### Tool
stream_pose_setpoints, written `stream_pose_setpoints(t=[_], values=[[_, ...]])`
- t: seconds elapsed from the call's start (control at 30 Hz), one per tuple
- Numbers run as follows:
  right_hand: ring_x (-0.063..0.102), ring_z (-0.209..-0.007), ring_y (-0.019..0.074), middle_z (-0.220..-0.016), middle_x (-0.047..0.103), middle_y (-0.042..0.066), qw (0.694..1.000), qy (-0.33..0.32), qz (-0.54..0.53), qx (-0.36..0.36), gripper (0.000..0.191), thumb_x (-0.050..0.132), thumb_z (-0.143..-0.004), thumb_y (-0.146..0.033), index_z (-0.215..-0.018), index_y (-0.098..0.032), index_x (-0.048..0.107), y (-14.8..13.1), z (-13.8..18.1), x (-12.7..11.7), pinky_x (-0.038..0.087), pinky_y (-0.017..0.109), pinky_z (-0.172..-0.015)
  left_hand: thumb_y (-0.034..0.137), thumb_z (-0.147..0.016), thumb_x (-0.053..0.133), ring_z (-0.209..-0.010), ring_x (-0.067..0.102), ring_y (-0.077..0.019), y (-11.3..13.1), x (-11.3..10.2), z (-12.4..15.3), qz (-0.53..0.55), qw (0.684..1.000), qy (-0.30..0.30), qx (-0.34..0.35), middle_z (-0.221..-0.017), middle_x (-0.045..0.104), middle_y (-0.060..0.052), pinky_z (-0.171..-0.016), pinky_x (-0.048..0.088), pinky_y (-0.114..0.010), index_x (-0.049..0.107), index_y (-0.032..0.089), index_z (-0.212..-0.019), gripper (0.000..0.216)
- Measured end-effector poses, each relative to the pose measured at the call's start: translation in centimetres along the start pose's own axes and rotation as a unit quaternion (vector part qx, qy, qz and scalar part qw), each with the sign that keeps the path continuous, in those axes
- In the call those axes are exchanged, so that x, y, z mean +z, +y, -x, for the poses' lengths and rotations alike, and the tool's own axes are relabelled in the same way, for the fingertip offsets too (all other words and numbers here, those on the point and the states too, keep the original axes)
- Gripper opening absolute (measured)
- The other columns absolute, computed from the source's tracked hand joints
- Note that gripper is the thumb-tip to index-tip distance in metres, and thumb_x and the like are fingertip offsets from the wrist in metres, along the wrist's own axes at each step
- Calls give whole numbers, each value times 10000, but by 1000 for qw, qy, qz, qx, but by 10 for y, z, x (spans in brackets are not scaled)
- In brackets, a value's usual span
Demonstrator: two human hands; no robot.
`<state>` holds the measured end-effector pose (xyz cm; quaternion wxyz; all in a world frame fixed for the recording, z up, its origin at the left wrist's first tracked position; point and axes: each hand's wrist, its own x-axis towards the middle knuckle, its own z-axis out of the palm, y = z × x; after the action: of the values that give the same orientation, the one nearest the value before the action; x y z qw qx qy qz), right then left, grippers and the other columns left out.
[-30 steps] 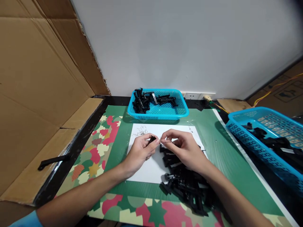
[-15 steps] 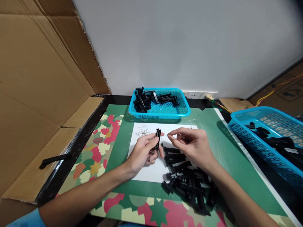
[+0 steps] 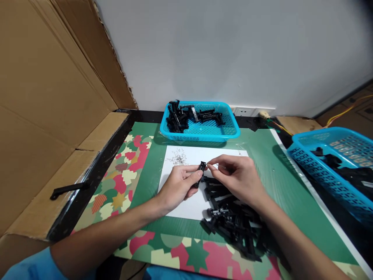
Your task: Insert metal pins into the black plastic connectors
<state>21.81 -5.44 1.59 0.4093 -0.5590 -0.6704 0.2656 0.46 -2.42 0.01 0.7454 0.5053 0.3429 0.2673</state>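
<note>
My left hand (image 3: 182,184) is closed around a small black plastic part (image 3: 202,166), whose upper end sticks out tilted past the fingertips. Close beside that end, my right hand (image 3: 237,173) pinches a thin, light-coloured wire piece (image 3: 223,167); its exact shape is too small to make out. A scatter of thin bent wire pieces (image 3: 178,158) lies on the white sheet (image 3: 182,210), beyond my left hand. Below my right hand is a heap of black plastic parts (image 3: 233,225), partly hidden by the hand and forearm.
A blue basket (image 3: 201,137) with black parts stands at the back, and another blue basket (image 3: 329,179) with black parts is at the right. Cardboard (image 3: 43,77) walls the left side, where a black bar (image 3: 70,189) lies. A socket (image 3: 244,112) is on the wall.
My hands have come together: the right fingertips now meet the top of the black part, which tilts more to the right. The view has shifted slightly.
</note>
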Motion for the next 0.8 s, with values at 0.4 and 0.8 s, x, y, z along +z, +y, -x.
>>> stream_pose_setpoints(t=[0.4,0.8], values=[[328,-550,121,-576,397,-55,999,4,47,-22,171,697,-955,-296,-862,-188,791,-3,2,3,275,292,-534,602,-966,736,-453,292,-59,0,1,2,-18,1000,6,3,-580,362,105,-453,223,-201,774,99,-1285,597],[388,-531,127,-579,483,-39,992,14,108,-65,160,675,-972,-288,-886,-203,780,0,5,4,332,295,-532,624,-949,730,-480,281,-58,2,2,1,-1,1000,-13,-15,-643,285,106,-462,225,-192,754,140,-1039,493]])
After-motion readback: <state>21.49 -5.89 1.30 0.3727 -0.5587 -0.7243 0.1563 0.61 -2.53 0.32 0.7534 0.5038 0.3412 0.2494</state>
